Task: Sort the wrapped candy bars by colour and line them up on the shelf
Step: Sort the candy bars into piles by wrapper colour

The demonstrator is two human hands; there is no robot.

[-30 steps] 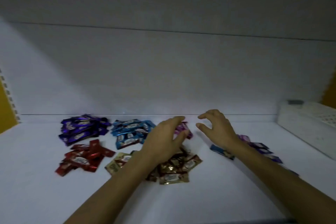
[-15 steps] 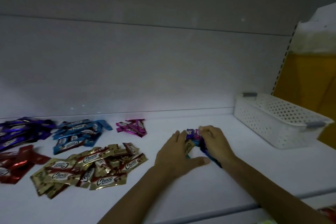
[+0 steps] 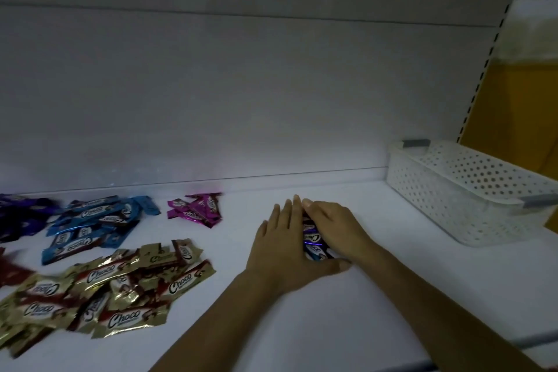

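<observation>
On the near left of the white shelf point(image 3: 422, 281) lay a loose heap of gold bars point(image 3: 99, 290), overlapping at all angles, most with the "Choco" face up. Two bare forearms came in from the bottom edge and met mid-shelf, right of that heap and apart from it. The left hand point(image 3: 280, 251) lay flat with fingers straight and together, its thumb stretched out to the right along the shelf. The right hand point(image 3: 335, 226) faced it, fingers fairly straight and laid over a small bunch of mixed bars point(image 3: 314, 246); its thumb was hidden. The fingertips of both hands touched at the far end, and the bunch, dark purple and blue wrappers showing in the gap, was pressed between the two hands on the shelf.

Further back, red bars point(image 3: 9, 269) were cut by the left edge. Behind the gold heap sat the blue bars point(image 3: 90, 223), with purple bars point(image 3: 21, 214) just beside them to the left and a few pink bars point(image 3: 196, 210) to their right, near the back. A white perforated basket point(image 3: 471, 196) with grey handles stood at the far right, well apart from the hands. Behind everything rose the plain wall point(image 3: 241, 100), and a yellow panel point(image 3: 519, 118) stood past the basket.
</observation>
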